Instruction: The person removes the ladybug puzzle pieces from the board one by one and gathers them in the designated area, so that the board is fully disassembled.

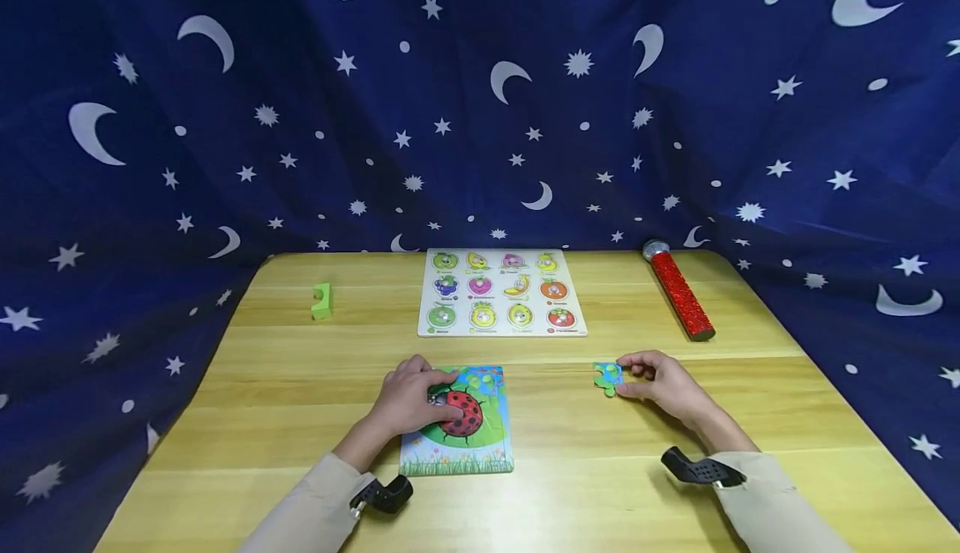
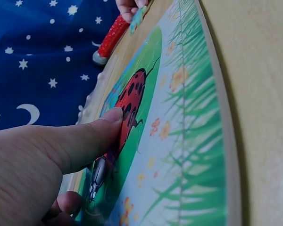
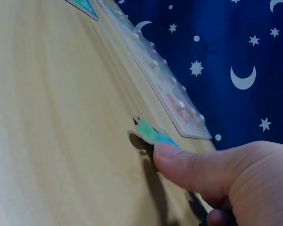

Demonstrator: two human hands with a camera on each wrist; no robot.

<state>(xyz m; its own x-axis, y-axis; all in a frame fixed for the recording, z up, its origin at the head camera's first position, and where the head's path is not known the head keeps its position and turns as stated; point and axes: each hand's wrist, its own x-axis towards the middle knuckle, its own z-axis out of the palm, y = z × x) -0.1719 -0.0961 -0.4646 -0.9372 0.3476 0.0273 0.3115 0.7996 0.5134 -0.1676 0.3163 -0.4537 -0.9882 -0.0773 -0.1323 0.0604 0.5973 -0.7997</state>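
Observation:
A ladybug jigsaw puzzle (image 1: 487, 419) lies flat on the table, its red ladybug in the middle and a grass strip along the near edge. My left hand (image 1: 411, 399) holds it at the left side, the thumb on the ladybug and the fingers by the upper left edge. That upper left corner is hidden under the hand. To the right, my right hand (image 1: 663, 382) pinches a loose blue and green puzzle piece (image 1: 608, 376) between thumb and fingers. In the right wrist view the piece (image 3: 153, 133) is just above the table, casting a shadow.
A fruit peg board (image 1: 501, 293) lies behind the puzzle. A red glittery toy microphone (image 1: 678, 294) is at the back right, and a green block (image 1: 322, 301) with a notch stands at the back left. A starry blue curtain (image 1: 450, 103) hangs behind the table.

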